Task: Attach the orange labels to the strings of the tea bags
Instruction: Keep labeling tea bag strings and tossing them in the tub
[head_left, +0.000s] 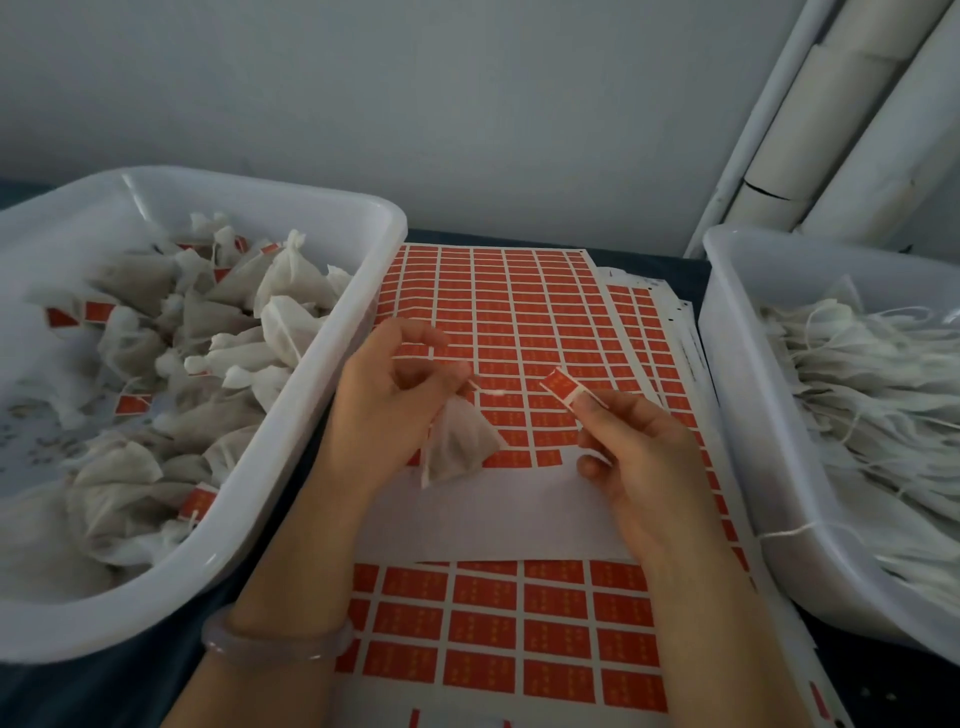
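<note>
Here, left hand holding tea bag by string, right hand pinching orange label

Left hand and right hand face each other, fingers pinched.

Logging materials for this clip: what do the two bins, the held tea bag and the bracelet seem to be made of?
Left bin and right bin: likely plastic, white, slightly translucent, smooth moulded rims with soft sheen. Tea bag in the left hand: thin filter mesh or paper, matte, dark contents showing through. Bracelet: pale, glossy, translucent; perhaps jade or glass, cannot tell.
</note>
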